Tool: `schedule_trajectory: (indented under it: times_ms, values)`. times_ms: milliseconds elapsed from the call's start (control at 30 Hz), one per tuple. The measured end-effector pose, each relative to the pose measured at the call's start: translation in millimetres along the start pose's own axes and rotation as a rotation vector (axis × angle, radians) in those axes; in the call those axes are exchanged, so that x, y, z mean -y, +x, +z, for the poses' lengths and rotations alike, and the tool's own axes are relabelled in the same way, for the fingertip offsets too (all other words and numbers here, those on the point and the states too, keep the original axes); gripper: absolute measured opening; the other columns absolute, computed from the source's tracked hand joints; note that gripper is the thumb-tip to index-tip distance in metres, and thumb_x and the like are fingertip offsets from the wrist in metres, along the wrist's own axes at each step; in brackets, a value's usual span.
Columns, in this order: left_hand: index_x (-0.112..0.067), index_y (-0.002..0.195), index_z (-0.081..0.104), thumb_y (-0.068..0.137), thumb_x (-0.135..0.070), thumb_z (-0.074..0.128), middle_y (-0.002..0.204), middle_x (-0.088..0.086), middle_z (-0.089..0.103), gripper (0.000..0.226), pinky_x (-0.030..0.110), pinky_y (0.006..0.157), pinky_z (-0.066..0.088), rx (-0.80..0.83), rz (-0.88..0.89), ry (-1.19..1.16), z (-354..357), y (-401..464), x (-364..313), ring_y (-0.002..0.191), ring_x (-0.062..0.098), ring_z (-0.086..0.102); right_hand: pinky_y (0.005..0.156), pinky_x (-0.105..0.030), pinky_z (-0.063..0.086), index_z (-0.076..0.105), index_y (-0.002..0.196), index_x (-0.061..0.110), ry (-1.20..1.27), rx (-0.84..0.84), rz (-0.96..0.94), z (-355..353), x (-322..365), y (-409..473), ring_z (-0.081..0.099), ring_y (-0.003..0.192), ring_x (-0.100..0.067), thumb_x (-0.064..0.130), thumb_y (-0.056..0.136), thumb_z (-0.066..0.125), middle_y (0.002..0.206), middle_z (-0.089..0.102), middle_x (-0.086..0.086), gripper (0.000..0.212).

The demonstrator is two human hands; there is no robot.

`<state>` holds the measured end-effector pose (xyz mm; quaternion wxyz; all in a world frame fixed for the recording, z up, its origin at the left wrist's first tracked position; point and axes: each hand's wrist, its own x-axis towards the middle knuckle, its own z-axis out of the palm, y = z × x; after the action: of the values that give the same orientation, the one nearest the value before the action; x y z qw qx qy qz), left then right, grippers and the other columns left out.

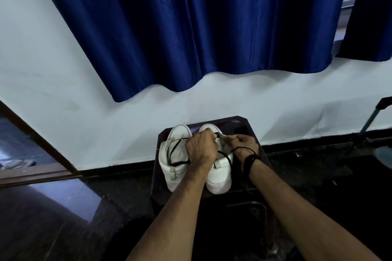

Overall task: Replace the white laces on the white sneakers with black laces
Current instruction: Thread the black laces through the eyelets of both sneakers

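Observation:
Two white sneakers stand side by side on a small dark stool [252, 127], heels toward me. The left sneaker [174, 167] has a loose black lace [172, 150] draped over its opening. My left hand [201, 148] rests on the right sneaker [219, 178], fingers closed at its tongue area over a black lace. My right hand [244, 142] pinches something pale, lace or tongue I cannot tell, just right of the left hand. A second black lace [226, 155] loops down across the right sneaker's collar. Black cords wrap my right wrist.
The stool stands against a pale wall [106, 125] under a blue curtain [191, 27]. The floor is dark and glossy. A wooden door frame [36, 140] runs along the left; a metal stand leg [371, 121] leans at the far right.

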<state>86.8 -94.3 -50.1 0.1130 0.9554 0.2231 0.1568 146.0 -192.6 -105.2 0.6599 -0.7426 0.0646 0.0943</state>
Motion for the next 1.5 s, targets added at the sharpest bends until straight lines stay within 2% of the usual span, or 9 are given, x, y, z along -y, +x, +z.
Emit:
schedule_trajectory:
  times_ms: [133,367,567,667,833,1067,1200,1367,1500]
  values:
    - [-0.022,0.106,0.067,0.097,-0.023,0.053,0.105,0.004,0.072,0.016,0.034,0.079,0.047,0.012,-0.004,0.005,-0.4,-0.8,-1.3,0.105,0.026,0.065,0.083,-0.036,0.058,0.076,0.068,0.028,-0.039,0.063,0.042,-2.6,2.4,11.6,0.071,0.080,-0.019,0.057,0.046,0.079,0.070,0.074,0.002,0.036]
    - [-0.023,0.112,0.069,0.089,-0.022,0.055,0.118,0.004,0.069,0.026,0.036,0.091,0.050,0.212,-0.117,-0.087,-12.4,23.4,-4.1,0.114,0.027,0.061,0.060,-0.016,0.045,0.075,0.080,0.014,-0.170,0.095,-0.035,-5.0,6.5,20.7,0.061,0.072,-0.011,0.030,0.080,0.075,0.077,0.071,-0.004,0.016]
    - [-0.021,0.111,0.068,0.093,-0.018,0.049,0.113,0.008,0.069,0.026,0.038,0.086,0.049,0.084,-0.087,-0.062,-6.3,11.2,-4.0,0.110,0.031,0.062,0.083,-0.042,0.054,0.075,0.078,0.008,0.157,0.221,0.044,1.6,-8.1,17.3,0.062,0.079,-0.023,0.015,0.079,0.076,0.081,0.070,-0.014,0.007]
    - [-0.023,0.109,0.069,0.092,-0.019,0.051,0.113,0.006,0.070,0.025,0.038,0.087,0.049,0.068,-0.089,-0.084,-6.2,12.2,-3.2,0.110,0.031,0.063,0.083,-0.051,0.053,0.074,0.078,0.002,0.354,0.213,0.152,-0.1,-14.1,11.6,0.062,0.076,-0.029,0.016,0.071,0.083,0.083,0.070,-0.023,0.019]
    - [-0.022,0.104,0.068,0.096,-0.025,0.052,0.106,0.007,0.071,0.018,0.035,0.075,0.047,0.046,-0.009,-0.057,-2.2,10.2,-0.7,0.104,0.031,0.064,0.077,-0.042,0.050,0.069,0.078,-0.002,0.461,0.222,0.122,-4.5,-12.6,5.1,0.060,0.074,-0.028,0.016,0.083,0.074,0.077,0.066,-0.021,0.019]
    - [-0.027,0.094,0.069,0.090,-0.032,0.055,0.095,0.000,0.072,0.016,0.031,0.069,0.043,0.078,0.148,-0.099,1.0,6.0,-5.3,0.094,0.023,0.066,0.085,-0.053,0.049,0.071,0.092,-0.008,0.461,0.255,0.106,-7.3,-18.1,3.9,0.061,0.085,-0.037,0.030,0.088,0.069,0.099,0.066,-0.034,0.038]
    - [-0.026,0.092,0.072,0.086,-0.030,0.054,0.091,0.000,0.073,0.019,0.033,0.069,0.048,0.050,0.131,-0.107,2.2,5.7,-4.1,0.089,0.023,0.067,0.079,-0.048,0.047,0.066,0.089,-0.014,0.456,0.227,0.051,-6.3,-18.3,2.0,0.058,0.082,-0.036,0.029,0.089,0.068,0.092,0.065,-0.034,0.043]
    - [-0.026,0.090,0.073,0.085,-0.029,0.054,0.089,0.001,0.073,0.019,0.033,0.069,0.049,0.041,0.099,-0.118,1.6,5.3,-4.6,0.089,0.025,0.067,0.085,-0.056,0.052,0.075,0.083,0.002,0.332,0.206,0.005,-4.2,-17.5,0.2,0.067,0.086,-0.041,0.053,0.071,0.076,0.089,0.071,-0.028,0.053]
    - [-0.024,0.091,0.071,0.087,-0.026,0.054,0.093,0.002,0.073,0.018,0.032,0.069,0.046,0.032,0.036,-0.120,-1.7,3.0,-4.0,0.093,0.027,0.066,0.090,-0.052,0.054,0.078,0.081,0.017,0.130,0.187,-0.003,-7.3,-13.6,8.6,0.071,0.091,-0.033,0.054,0.062,0.079,0.083,0.075,-0.011,0.041]
